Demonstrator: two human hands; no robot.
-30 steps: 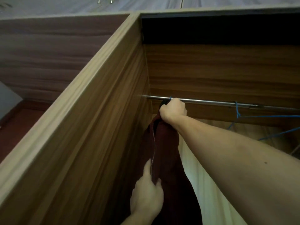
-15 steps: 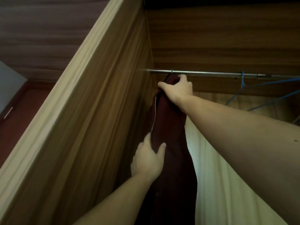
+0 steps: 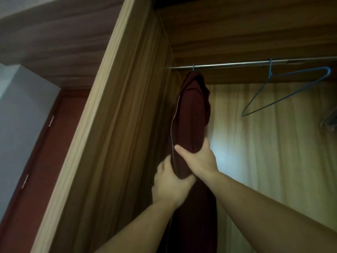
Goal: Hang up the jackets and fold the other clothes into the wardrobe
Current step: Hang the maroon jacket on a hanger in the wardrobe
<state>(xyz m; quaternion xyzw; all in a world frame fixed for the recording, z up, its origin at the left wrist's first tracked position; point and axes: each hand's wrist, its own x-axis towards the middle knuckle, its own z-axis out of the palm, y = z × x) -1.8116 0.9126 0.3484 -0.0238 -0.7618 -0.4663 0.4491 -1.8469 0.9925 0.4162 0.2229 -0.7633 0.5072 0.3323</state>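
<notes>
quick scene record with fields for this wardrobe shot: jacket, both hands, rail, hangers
jacket: maroon jacket, zip on its left edge, hanging from a blue hook
rail: metal rail, carries both hangers
left hand: left hand grips the jacket by the zip
right hand: right hand grips it just above the left
spare hanger: empty blue wire hanger, further right on the rail, apart from the jacket
side panel: wardrobe side panel, close on the jacket's left
</notes>
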